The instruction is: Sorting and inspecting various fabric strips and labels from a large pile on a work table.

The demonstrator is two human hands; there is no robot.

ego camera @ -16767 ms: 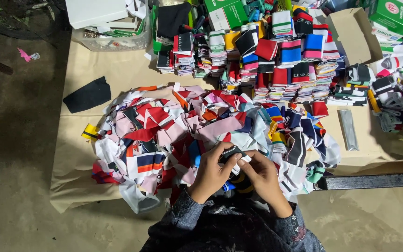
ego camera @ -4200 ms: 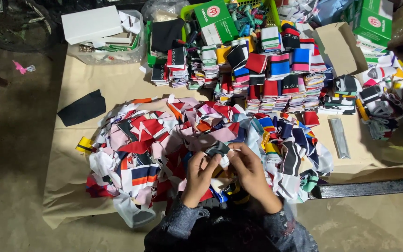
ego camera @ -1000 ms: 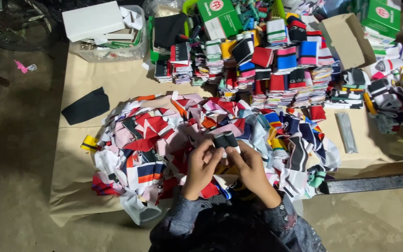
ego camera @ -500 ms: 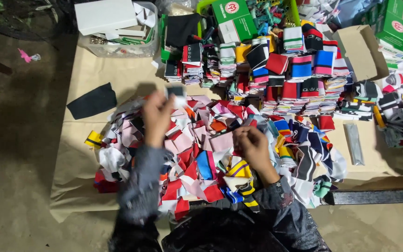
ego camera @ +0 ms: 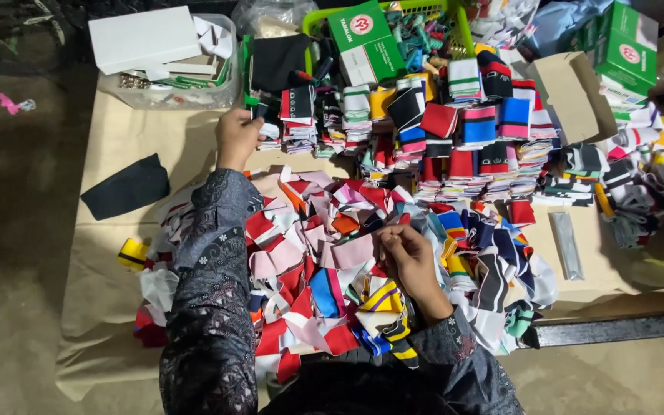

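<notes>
My left hand (ego camera: 237,137) stretched to far stacks (ego camera: 297,123), fingers closed round small dark piece. Right hand (ego camera: 403,257) pinching scrap in pile (ego camera: 332,261). Risk: sleeve (ego camera: 213,292) dragging pile askew, stack toppling.

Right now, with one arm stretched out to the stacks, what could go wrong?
1. The left hand is at the edge of the tall, tightly packed stacks; a nudge could topple one into its neighbours.
2. The left sleeve lies across the loose pile; pulling back may drag pieces off the paper.
3. The right hand pinches into the pile unseen while the reach goes left, so it may lift the wrong piece.
</notes>
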